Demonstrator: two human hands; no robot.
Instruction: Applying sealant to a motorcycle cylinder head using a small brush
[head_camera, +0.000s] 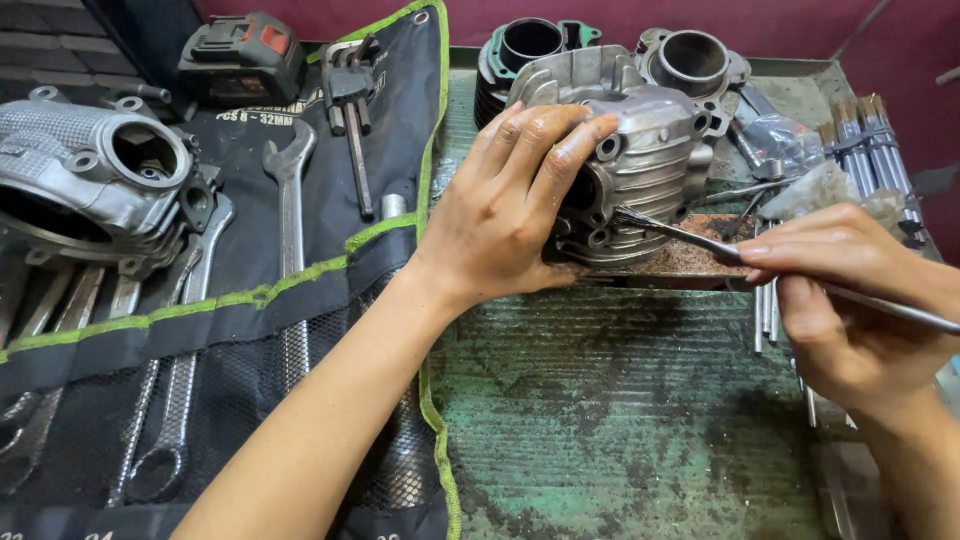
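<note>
A silver finned engine cylinder head (655, 150) stands on a rusty plate on the green metal bench (610, 420). My left hand (510, 210) grips its left side, fingers spread over the top. My right hand (845, 290) holds a thin metal-handled brush (680, 232) like a pen; its dark bristle tip touches the head's lower front face near a port.
A black tool roll (250, 300) with green trim holds several wrenches at left. Another engine casting (90, 180) lies on it, with a battery pack (240, 55) and hex keys (350, 90) behind. Two cylinders (690, 60) and several long studs (870, 140) sit at the back right.
</note>
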